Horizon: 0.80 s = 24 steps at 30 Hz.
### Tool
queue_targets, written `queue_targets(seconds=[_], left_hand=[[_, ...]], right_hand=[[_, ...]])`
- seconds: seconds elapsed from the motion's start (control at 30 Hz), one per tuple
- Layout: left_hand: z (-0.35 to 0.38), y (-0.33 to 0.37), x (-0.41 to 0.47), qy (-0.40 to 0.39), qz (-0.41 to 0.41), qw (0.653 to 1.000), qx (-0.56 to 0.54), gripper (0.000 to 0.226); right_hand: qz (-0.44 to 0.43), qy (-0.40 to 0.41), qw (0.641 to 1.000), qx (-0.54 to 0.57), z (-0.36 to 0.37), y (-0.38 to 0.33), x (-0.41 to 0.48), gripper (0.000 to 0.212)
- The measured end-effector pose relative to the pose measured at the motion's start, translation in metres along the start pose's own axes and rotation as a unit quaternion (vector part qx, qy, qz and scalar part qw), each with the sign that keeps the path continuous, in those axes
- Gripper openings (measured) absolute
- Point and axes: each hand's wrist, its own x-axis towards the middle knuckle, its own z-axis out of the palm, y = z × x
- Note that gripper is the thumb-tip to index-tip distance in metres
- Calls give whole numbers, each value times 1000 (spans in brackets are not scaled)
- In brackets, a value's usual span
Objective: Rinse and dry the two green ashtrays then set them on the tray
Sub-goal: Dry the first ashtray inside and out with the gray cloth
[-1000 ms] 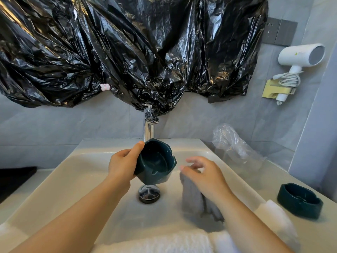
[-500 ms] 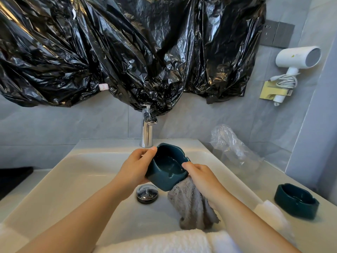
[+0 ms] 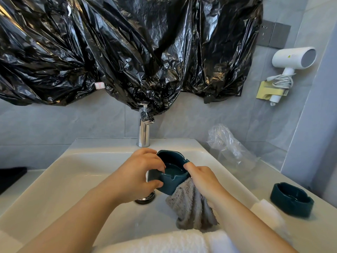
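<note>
A dark green ashtray (image 3: 170,175) is held over the white sink (image 3: 73,172), its mouth facing up. My left hand (image 3: 140,175) grips its left rim, fingers hooked over the edge and thumb below. My right hand (image 3: 202,177) holds a grey cloth (image 3: 191,207) against the ashtray's right side, and the cloth hangs down from under it. A second green ashtray (image 3: 291,202) sits on the counter at the right, untouched. No tray is in view.
A chrome tap (image 3: 144,132) stands behind the basin, and the drain plug (image 3: 145,199) lies below the ashtray. White towels (image 3: 164,241) lie along the front edge. A crumpled clear plastic bag (image 3: 229,148) sits at the right. Black plastic sheeting (image 3: 127,52) covers the wall above.
My left hand turned the ashtray from tilted to mouth up and shifted its grip onto the rim. My right hand lifted the grey cloth from the basin up against the ashtray.
</note>
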Motion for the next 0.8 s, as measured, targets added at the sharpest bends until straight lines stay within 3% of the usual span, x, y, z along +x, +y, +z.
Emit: queue_targets(seconds=[0.13, 0.23, 0.3, 0.43, 0.53, 0.6, 0.8], left_hand=[[1, 3, 0, -11, -13, 1000, -5, 22], [0, 5, 1, -9, -32, 999, -27, 16], [1, 7, 2, -2, -70, 995, -65, 7], [3, 5, 4, 26, -195, 964, -176, 11], [4, 2, 3, 31, -252, 942, -220, 19], [5, 1, 3, 27, -283, 929, -237, 20], [6, 2, 4, 20, -313, 906, -285, 19]], right_hand=[[-5, -2, 1000, -7, 2, 0, -2, 44], [7, -10, 1000, 21, 3, 2, 3, 61], [26, -23, 998, 61, 2, 5, 6, 52], [59, -50, 972, 223, -2, 5, 11, 37], [23, -43, 940, 338, -5, 4, 13, 24], [-15, -28, 926, 376, -6, 3, 13, 33], [-115, 31, 944, 307, -6, 5, 13, 49]])
